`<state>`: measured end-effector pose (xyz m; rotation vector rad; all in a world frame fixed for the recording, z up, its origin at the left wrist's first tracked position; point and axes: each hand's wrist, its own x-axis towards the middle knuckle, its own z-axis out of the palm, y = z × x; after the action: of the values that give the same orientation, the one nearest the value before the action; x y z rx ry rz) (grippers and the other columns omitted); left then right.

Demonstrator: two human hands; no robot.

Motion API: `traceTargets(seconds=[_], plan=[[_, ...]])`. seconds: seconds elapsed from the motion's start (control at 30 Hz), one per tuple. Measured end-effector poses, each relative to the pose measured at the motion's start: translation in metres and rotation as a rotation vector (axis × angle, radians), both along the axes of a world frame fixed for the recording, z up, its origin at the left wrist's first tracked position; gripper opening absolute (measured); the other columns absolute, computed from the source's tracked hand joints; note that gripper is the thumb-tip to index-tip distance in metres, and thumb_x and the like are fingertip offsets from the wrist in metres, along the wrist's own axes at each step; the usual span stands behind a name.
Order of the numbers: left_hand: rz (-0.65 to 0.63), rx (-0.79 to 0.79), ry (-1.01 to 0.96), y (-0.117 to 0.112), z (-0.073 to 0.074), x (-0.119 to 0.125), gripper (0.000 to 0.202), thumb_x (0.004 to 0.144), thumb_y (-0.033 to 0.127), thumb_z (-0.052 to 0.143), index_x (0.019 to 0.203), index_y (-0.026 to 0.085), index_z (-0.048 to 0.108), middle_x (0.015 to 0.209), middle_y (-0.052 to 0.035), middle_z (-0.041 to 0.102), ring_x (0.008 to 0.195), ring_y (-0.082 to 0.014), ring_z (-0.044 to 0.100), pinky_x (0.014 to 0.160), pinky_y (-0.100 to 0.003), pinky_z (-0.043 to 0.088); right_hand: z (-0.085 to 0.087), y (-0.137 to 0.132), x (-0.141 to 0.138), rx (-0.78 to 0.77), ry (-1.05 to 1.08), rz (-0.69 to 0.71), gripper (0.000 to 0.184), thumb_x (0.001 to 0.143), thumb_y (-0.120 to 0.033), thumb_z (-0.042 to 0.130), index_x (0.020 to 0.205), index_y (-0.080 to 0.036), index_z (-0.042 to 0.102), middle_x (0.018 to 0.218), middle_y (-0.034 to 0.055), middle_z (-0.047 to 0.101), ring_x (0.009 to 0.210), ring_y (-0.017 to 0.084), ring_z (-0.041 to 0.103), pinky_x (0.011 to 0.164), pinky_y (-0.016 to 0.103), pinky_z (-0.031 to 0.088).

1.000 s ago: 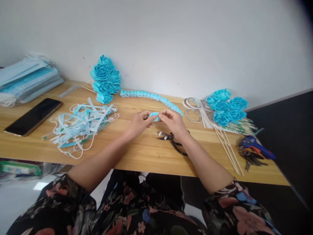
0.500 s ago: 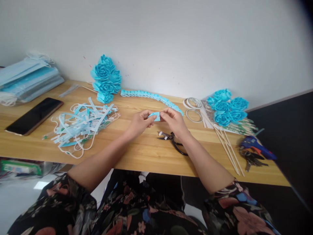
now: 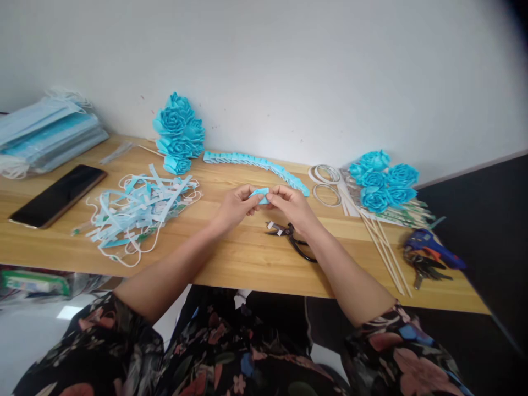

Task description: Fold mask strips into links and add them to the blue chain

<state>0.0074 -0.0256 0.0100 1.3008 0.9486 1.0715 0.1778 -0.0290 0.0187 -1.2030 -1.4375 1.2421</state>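
Between my two hands is a small piece of light-blue mask fabric (image 3: pixel 259 193), held above the middle of the table. My left hand (image 3: pixel 238 204) pinches its left end between thumb and fingers. The thumb and fingertips of my right hand (image 3: pixel 290 205) close on its right end and cover part of it. Behind my hands a curved row of overlapping blue folded pieces (image 3: pixel 256 161) lies along the table. Black-handled scissors (image 3: pixel 291 234) rest under my right wrist, which hides part of the handle; small white scraps stick to the blades.
To the left are a heap of cut mask strips (image 3: pixel 138 212), a phone (image 3: pixel 58 195) and stacked masks (image 3: pixel 49 132). Blue flowers (image 3: pixel 177 129) stand against the wall. On the right lie tape rolls (image 3: pixel 327 194), more blue flowers (image 3: pixel 381 181), wooden sticks (image 3: pixel 385 258) and a blue glue gun (image 3: pixel 431 246).
My right thumb and fingers have shifted slightly left over the fabric piece, covering more of its right end. Its visible part looks narrower and tilted. The other things stay put.
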Motion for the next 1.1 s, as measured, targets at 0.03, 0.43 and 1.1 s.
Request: traceTargets(seconds=[0.03, 0.43, 1.1], plan=[[-0.005, -0.003, 0.005, 0.000, 0.000, 0.000, 0.031, 0.076, 0.043, 0.070, 0.069, 0.017, 0.055, 0.058, 0.0034, 0.056, 0.050, -0.0063, 0.048, 0.052, -0.020, 0.039, -0.001, 0.000, 0.000, 0.000, 0.002, -0.004, 0.026, 0.074, -0.043, 0.071, 0.072, -0.020, 0.060, 0.070, -0.0023, 0.058, 0.070, 0.014, 0.057, 0.076, 0.030, 0.050], [-0.010, -0.074, -0.010, 0.002, -0.001, 0.000, 0.037, 0.076, 0.051, 0.069, 0.072, 0.016, 0.057, 0.060, 0.0014, 0.059, 0.051, -0.0074, 0.051, 0.052, -0.021, 0.041, -0.005, 0.001, 0.000, 0.064, -0.066, -0.049, 0.023, 0.076, -0.040, 0.067, 0.070, -0.020, 0.058, 0.067, -0.0031, 0.055, 0.065, 0.013, 0.054, 0.073, 0.031, 0.050], [0.004, -0.057, 0.085, -0.003, 0.009, 0.001, 0.027, 0.076, 0.039, 0.069, 0.069, 0.016, 0.056, 0.061, 0.0016, 0.058, 0.052, -0.0075, 0.050, 0.053, -0.021, 0.041, -0.009, 0.001, -0.001, 0.107, -0.113, -0.048, 0.022, 0.078, -0.040, 0.066, 0.072, -0.020, 0.059, 0.068, -0.0022, 0.058, 0.063, 0.012, 0.054, 0.067, 0.028, 0.048]])
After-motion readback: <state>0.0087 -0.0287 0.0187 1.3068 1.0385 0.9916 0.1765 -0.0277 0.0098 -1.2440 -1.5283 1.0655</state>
